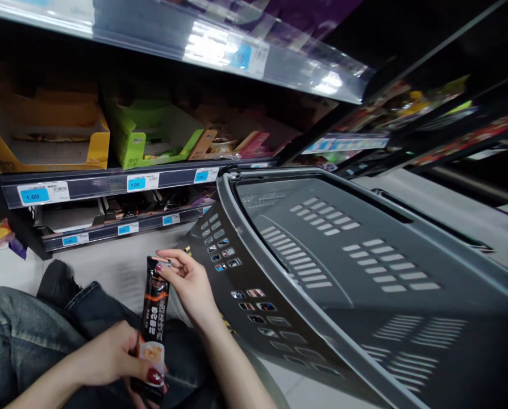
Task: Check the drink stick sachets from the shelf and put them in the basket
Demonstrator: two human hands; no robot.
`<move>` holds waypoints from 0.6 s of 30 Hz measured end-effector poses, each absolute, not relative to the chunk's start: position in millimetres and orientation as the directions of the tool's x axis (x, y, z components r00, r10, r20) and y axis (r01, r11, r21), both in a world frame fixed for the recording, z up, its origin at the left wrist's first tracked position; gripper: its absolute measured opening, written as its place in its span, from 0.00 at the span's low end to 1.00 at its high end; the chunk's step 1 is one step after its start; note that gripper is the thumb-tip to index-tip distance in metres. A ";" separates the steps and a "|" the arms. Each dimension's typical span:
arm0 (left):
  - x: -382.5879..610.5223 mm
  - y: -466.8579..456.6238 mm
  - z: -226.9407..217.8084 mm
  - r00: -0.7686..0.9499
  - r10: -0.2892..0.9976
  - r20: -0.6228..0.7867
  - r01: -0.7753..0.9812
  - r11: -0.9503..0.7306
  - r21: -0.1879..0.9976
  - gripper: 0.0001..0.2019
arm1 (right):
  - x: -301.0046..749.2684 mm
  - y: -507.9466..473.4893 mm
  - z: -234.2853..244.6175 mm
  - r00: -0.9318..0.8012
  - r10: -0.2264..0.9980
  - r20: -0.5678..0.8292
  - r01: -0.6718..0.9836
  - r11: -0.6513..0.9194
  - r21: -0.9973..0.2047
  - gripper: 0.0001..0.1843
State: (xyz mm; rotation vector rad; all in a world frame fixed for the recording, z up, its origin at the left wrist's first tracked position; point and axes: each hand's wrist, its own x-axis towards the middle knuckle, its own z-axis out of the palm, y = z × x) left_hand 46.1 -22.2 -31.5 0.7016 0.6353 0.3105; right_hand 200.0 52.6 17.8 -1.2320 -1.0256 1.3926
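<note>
I hold a long dark sachet (153, 318) with orange print and a coffee-cup picture upright between both hands, low at the left. My left hand (109, 358) grips its bottom end, thumb over the cup picture. My right hand (190, 284) pinches its top end with fingertips. A grey plastic shopping basket (322, 272) stands tilted just right of my right hand, its slotted wall facing me. My knees in blue jeans (19, 335) are beneath the hands.
Low shop shelves with blue price tags (34, 195) run across the left. A yellow display box (45, 136) and a green one (147, 136) sit on the upper shelf. More shelves (428, 125) stretch away at the right. Pale floor tiles (109, 267) lie between the shelves and me.
</note>
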 end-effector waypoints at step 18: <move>39.4 -18.7 -20.7 0.797 0.422 -0.432 -0.004 0.719 0.695 0.16 | 200.0 52.7 15.7 0.030 0.990 -0.136 -0.133 -0.131 -0.982 0.13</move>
